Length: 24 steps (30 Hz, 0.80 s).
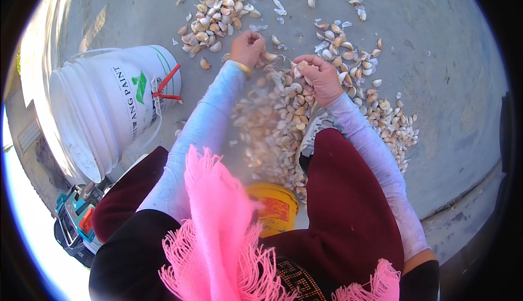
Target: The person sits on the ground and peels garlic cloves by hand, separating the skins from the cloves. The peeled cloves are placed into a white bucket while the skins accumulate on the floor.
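Observation:
My right hand (319, 76) is closed around a few garlic cloves (301, 67), in front of my right shoe. To its left, my left hand (248, 50) has its fingers curled and pinched together; a clove (270, 56) lies beside them, and whether they grip anything cannot be told. Below both hands spreads a large heap of unpeeled garlic cloves (282, 117) on the concrete. Another pile of cloves (216, 17) lies beyond my left hand. More loose cloves (347, 54) run down to the right of my right hand.
A white plastic paint bucket (118, 92) lies on its side at left, a red strip tied to its handle. A yellow bucket (278, 209) stands between my legs. My shoe (318, 125) touches the heap. A teal and black object (77, 219) sits at lower left. Scraps of skin (279, 7) litter the floor.

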Each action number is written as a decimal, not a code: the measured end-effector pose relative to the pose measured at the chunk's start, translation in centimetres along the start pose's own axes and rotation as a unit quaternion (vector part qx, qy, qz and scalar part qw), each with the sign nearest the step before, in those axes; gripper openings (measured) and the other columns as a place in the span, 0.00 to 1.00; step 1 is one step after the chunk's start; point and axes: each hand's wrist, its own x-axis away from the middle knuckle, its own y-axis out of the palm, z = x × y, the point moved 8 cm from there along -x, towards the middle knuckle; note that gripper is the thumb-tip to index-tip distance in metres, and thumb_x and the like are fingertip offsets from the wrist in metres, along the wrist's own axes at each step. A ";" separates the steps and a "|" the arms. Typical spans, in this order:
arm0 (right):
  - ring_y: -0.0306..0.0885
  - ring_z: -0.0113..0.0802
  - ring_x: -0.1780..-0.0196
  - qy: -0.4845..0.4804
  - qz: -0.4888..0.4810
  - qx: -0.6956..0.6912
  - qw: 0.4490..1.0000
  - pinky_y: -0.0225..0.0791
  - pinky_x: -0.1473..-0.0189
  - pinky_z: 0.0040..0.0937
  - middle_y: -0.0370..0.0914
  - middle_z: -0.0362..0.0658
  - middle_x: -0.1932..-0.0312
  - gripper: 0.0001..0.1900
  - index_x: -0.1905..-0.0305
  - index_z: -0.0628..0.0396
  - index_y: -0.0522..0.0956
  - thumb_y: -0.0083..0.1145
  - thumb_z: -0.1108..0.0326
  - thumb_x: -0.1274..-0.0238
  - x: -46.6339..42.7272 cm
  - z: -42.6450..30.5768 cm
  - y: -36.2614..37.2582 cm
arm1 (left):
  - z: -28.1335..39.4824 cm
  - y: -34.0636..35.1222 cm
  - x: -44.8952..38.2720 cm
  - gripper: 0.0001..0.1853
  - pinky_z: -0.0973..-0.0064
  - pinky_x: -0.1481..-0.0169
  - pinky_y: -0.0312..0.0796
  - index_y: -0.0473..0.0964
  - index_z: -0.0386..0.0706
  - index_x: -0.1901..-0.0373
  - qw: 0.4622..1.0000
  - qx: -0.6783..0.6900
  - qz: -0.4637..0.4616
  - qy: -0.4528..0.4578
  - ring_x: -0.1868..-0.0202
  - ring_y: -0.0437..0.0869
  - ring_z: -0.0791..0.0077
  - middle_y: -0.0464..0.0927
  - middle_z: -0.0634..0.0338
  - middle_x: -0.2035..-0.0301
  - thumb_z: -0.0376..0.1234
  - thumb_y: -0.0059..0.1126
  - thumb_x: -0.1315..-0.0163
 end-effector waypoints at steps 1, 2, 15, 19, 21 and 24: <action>0.72 0.20 0.70 -0.095 0.008 0.074 0.993 0.61 0.75 0.17 0.80 0.40 0.65 0.10 0.53 0.54 0.80 0.58 0.68 0.38 0.2 -1.4 0.9 | -0.6 2.6 3.0 0.10 0.65 0.52 0.74 0.73 0.42 0.55 0.976 0.187 -0.065 -0.086 0.56 0.79 0.69 0.73 0.59 0.51 0.37 0.52 0.34; 0.74 0.21 0.69 -0.187 0.012 0.148 0.971 0.63 0.74 0.17 0.80 0.39 0.65 0.10 0.54 0.53 0.80 0.58 0.69 0.40 0.6 -2.5 2.5 | -0.3 4.7 5.7 0.11 0.67 0.50 0.74 0.72 0.41 0.55 0.933 0.319 -0.127 -0.107 0.54 0.79 0.71 0.74 0.60 0.54 0.37 0.52 0.33; 0.75 0.43 0.54 -0.277 0.040 0.304 0.911 0.69 0.50 0.38 0.75 0.44 0.57 0.13 0.54 0.52 0.79 0.63 0.62 0.43 -1.9 -4.8 8.0 | 1.4 2.8 13.4 0.15 0.72 0.63 0.70 0.77 0.53 0.64 0.701 0.679 -0.217 -0.031 0.58 0.76 0.66 0.76 0.61 0.56 0.50 0.48 0.32; 0.76 0.46 0.56 -0.305 0.000 0.559 0.771 0.71 0.54 0.41 0.72 0.46 0.58 0.10 0.56 0.51 0.77 0.59 0.65 0.42 -6.5 -1.0 5.1 | 6.1 1.2 14.8 0.16 0.75 0.68 0.70 0.77 0.50 0.68 0.685 0.676 -0.270 0.006 0.58 0.72 0.72 0.71 0.64 0.58 0.49 0.48 0.31; 0.76 0.47 0.55 -0.334 -0.047 0.672 0.660 0.72 0.55 0.43 0.72 0.47 0.57 0.09 0.57 0.51 0.75 0.57 0.65 0.42 -6.0 0.2 5.6 | 9.7 -0.3 17.1 0.13 0.79 0.72 0.71 0.76 0.49 0.69 0.667 0.691 -0.278 0.032 0.58 0.73 0.74 0.69 0.65 0.58 0.46 0.50 0.32; 0.77 0.49 0.55 -0.260 -0.045 0.713 0.650 0.73 0.54 0.45 0.72 0.49 0.56 0.09 0.56 0.51 0.73 0.53 0.66 0.41 -5.9 0.5 5.3 | 15.5 -5.4 21.4 0.09 0.81 0.81 0.76 0.75 0.43 0.70 0.609 0.734 -0.278 0.111 0.61 0.75 0.72 0.69 0.62 0.58 0.38 0.57 0.36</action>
